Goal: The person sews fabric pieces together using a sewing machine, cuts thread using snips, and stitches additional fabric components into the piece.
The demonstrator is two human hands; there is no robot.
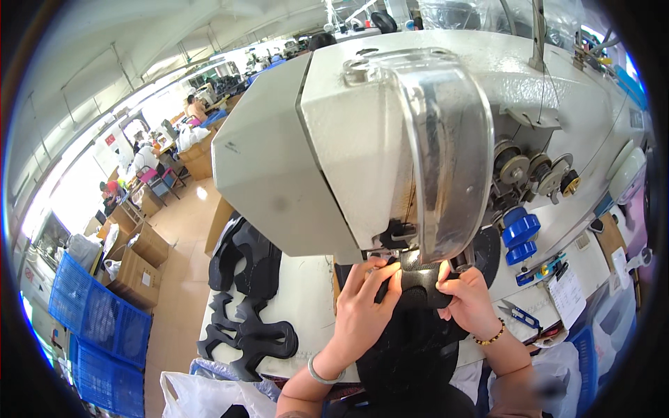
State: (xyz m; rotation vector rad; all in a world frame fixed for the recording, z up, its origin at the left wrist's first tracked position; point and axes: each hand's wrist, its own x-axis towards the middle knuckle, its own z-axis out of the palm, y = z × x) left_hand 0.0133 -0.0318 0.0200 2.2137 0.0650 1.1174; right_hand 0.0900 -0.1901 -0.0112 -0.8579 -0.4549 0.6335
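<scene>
A big off-white industrial sewing machine (272, 153) fills the middle of the head view, with a clear plastic guard (456, 160) over its front. Under its needle area lies a black padded textile piece (420, 280), with light shining on its upper part. My left hand (366, 303) grips the piece's left side, fingers bent close to the presser foot. Thumb and fingers of my right hand (468, 301) pinch its right edge. Below my hands, more dark material (408, 348) hangs toward my lap. The needle tip is hidden behind the guard and my fingers.
Black cut pieces (261, 338) lie on the white table at left. Thread tension discs (512, 167) and blue knobs (521, 233) sit on the machine's right; scissors (523, 315) and a paper sheet (566, 296) lie beyond. Blue crates (104, 313) and cardboard boxes (136, 279) stand on the floor; people work far left.
</scene>
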